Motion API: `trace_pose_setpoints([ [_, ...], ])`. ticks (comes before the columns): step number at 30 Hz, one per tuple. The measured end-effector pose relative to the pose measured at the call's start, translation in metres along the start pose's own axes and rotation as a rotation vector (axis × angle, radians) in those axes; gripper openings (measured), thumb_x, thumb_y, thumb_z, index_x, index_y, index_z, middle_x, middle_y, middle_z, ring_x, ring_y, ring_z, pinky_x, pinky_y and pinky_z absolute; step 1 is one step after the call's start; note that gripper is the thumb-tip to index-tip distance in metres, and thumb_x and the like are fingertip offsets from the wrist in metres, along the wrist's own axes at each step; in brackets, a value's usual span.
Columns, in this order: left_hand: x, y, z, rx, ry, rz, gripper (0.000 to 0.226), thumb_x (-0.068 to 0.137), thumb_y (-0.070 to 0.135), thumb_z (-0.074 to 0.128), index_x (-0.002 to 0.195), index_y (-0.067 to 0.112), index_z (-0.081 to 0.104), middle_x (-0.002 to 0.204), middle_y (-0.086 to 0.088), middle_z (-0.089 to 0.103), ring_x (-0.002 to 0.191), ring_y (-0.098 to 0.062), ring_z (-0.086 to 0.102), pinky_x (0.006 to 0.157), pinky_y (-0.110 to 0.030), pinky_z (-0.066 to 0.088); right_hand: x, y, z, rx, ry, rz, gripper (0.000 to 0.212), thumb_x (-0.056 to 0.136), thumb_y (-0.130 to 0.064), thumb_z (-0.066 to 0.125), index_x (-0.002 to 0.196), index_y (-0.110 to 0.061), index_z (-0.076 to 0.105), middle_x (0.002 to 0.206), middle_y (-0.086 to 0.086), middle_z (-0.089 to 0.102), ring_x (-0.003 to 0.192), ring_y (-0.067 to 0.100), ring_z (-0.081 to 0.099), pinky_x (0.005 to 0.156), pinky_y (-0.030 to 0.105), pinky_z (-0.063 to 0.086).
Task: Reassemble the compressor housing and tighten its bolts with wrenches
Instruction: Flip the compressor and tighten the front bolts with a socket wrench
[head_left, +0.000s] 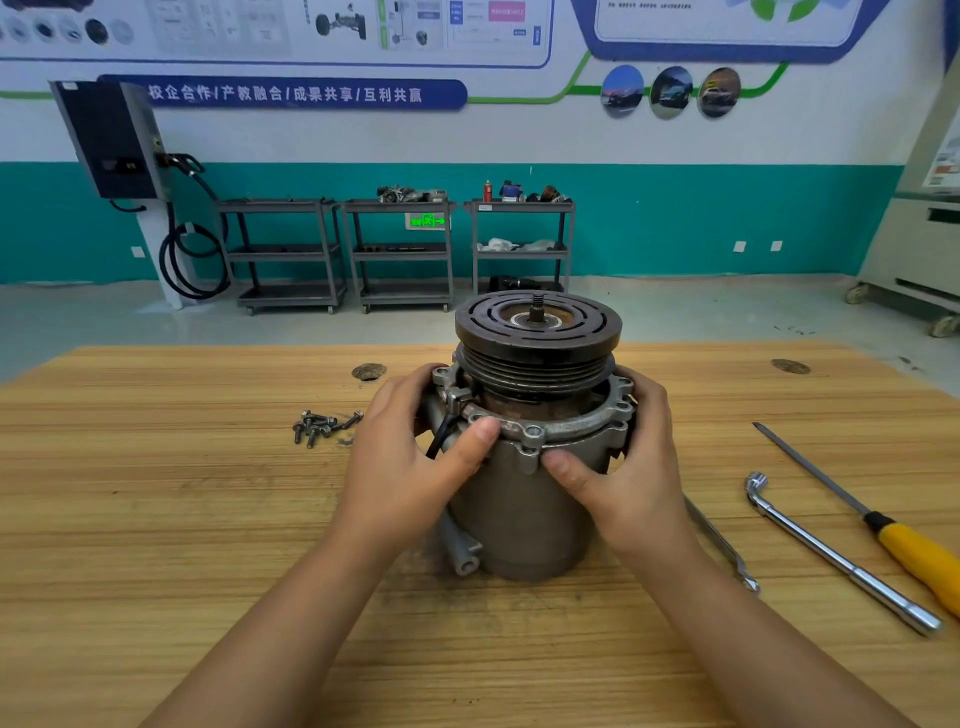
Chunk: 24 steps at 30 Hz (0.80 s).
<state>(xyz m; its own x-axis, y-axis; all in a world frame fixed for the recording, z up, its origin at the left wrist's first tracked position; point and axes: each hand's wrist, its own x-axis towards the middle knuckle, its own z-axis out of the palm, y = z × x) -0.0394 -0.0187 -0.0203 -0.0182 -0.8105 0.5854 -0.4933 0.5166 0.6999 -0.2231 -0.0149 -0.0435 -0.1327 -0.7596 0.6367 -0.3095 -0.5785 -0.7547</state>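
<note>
Head view, looking down at the compressor housing (524, 509), stood upright mid-bench (156, 493) with the pulley (537, 325) uppermost. Gripped on both sides at the flange (571, 434): left hand (415, 462) curled round the left rim, thumb pressed on the top face beside a black lead (441, 439); right hand (628, 467) curled round the right rim, thumb just under a bolt lug. Judged heavy, rigid cast metal, top-heavy under that pulley and possibly greasy, so apt to slip or tip. Best held at the flange lugs or low round the body, never by the lead. Visible flange holes empty; bolts (322, 423) heaped on the bench to the left, apart from the housing. Off to the right, socket wrench (831, 553) and yellow-handled screwdriver (883, 525) lying untouched; flat wrench (722, 545) partly hidden by the right forearm. Probably still seating the flange and lining up holes before any threading.
</note>
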Motion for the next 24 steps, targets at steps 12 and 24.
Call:
trace_pose_setpoints([
  [12,-0.003,-0.001,0.006,-0.042,0.014,-0.008,0.073,0.067,0.072,0.042,0.127,0.030,0.046,0.111,0.022,0.045,0.104,0.019,0.041,0.080,0.004,0.029,0.010,0.013,-0.006,-0.043,-0.037,-0.123,0.058,0.081,-0.076,0.033,0.122,-0.035,0.038,0.120,-0.002,0.051,0.115,0.007,0.049,0.094,0.019,0.040],
  [24,-0.003,-0.003,0.006,-0.047,-0.014,-0.030,0.086,0.064,0.074,0.041,0.135,0.026,0.042,0.112,0.020,0.043,0.102,0.027,0.035,0.079,0.007,0.026,0.037,0.007,-0.037,-0.634,-0.101,-0.358,0.077,0.079,-0.081,0.009,0.075,-0.011,0.039,0.075,0.001,0.040,0.066,0.017,0.037,0.052,0.029,0.027],
])
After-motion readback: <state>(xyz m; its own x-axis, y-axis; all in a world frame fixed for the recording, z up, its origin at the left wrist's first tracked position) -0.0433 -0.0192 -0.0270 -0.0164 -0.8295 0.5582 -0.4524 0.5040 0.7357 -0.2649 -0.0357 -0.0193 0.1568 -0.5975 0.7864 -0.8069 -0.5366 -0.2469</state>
